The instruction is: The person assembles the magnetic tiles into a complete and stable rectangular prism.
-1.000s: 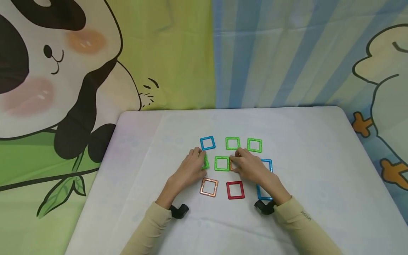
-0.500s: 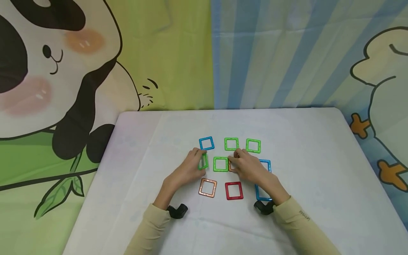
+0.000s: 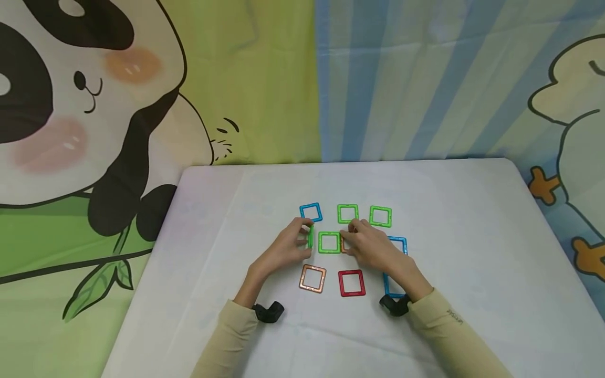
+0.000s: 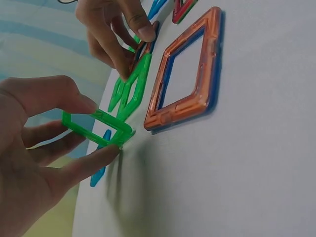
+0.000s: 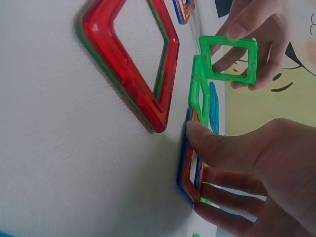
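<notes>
Head view: 1 hollow, see-through green square (image 3: 311, 237) of 4 is pinched over the table (image 3: 454, 210) by the left hand (image 3: 283, 245); 1 orange square (image 5: 188, 165) of 2 is gripped by the right hand (image 3: 375, 248).

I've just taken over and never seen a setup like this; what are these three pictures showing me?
No machine here: a person works bare-handed. The wide picture comes from a head camera; the other two come from a camera on each wrist. Translucent plastic square frames in blue, green, orange and red lie on a white tabletop. The left hand holds a green square frame roughly upright. The right hand grips a flat orange square frame beside another green one.
</notes>
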The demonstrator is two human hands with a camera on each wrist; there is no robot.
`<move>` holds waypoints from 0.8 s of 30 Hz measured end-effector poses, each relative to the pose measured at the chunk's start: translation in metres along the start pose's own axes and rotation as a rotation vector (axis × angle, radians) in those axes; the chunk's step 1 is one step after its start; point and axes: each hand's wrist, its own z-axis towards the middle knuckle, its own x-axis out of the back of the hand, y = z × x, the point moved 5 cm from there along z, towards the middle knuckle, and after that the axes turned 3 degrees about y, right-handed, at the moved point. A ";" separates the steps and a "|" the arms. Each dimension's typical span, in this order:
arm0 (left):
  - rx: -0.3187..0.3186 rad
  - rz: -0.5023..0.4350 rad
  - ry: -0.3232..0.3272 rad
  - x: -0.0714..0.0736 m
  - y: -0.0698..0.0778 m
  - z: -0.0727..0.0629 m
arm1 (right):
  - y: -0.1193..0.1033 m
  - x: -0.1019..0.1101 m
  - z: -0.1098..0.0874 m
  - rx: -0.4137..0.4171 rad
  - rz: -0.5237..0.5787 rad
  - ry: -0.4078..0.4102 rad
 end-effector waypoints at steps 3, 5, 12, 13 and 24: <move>0.011 -0.035 0.008 -0.001 -0.002 0.001 | 0.000 -0.001 0.002 0.004 0.014 -0.005; 0.020 -0.056 0.012 -0.001 -0.003 0.001 | 0.000 -0.001 0.004 0.008 0.020 -0.006; 0.022 -0.121 -0.003 -0.005 -0.006 0.005 | -0.002 0.000 0.007 0.002 0.018 -0.013; 0.021 -0.124 -0.006 -0.005 -0.006 0.005 | -0.002 -0.001 0.007 -0.001 0.019 -0.015; 0.065 -0.194 0.123 -0.005 -0.011 0.008 | -0.002 -0.003 0.008 -0.005 0.017 -0.014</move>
